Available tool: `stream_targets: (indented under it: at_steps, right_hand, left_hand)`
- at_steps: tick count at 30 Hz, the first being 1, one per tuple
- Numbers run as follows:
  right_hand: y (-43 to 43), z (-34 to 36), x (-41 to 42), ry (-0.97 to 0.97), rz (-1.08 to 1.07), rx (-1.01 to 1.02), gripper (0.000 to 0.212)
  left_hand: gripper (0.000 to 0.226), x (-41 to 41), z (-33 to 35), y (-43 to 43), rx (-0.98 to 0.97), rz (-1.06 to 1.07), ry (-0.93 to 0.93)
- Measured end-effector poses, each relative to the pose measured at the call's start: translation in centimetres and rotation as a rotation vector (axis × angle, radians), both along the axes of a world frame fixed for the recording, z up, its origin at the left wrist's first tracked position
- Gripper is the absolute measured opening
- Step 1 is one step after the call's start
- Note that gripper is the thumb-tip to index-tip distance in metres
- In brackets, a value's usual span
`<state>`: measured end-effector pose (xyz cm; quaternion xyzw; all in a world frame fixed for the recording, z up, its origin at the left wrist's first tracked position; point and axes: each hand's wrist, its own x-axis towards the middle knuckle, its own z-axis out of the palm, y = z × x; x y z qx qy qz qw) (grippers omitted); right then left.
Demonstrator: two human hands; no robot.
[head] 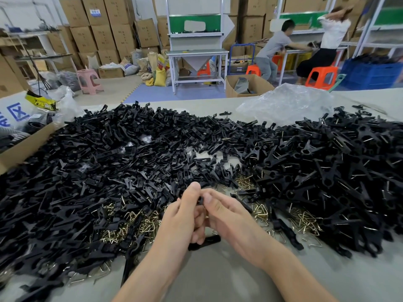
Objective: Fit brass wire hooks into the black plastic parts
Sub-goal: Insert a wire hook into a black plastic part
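We see a grey table (218, 277) covered by a huge heap of black plastic parts (104, 162), spreading left, right and behind our hands. Right of the hands, a second heap of parts (340, 171) shows thin wire ends sticking out. A crumpled clear plastic bag (287, 103) lies behind that right heap, at the table's far edge. A cardboard box (19, 149) sits at the far left of the heap. Loose brass wire hooks (135, 225) lie in patches just left of our hands, more hooks (305, 221) just right of them, half under the black parts. Our left hand (181, 221) and right hand (229, 219) meet in front of the heap, fingers curled tight together, both pinching one small black part (200, 200) between the thumbs. A glint of brass shows between the fingers; we cannot tell if it's seated. Another black piece (205, 241) lies on the table just under the hands.
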<state>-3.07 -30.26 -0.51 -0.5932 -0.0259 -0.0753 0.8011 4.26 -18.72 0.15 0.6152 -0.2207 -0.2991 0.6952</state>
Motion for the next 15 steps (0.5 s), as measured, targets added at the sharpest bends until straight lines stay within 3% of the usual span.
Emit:
stream_targets:
  at_steps: [8, 13, 15]
  right_hand:
    - [-0.3, 0.7, -0.3, -0.018, -0.092, -0.162, 0.032]
    - [-1.7, 1.7, -0.4, -0.093, -0.357, -0.379, 0.017]
    - [-3.7, 3.0, -0.5, -0.147, -0.562, -0.190, 0.029]
  left_hand:
    - [0.079, 0.0, 0.3, 0.3, 0.057, -0.057, -0.056]
    - [0.074, -0.6, 1.0, 0.4, -0.007, -0.153, -0.131]
    - [0.067, -1.0, 1.3, 0.5, -0.041, -0.192, -0.129]
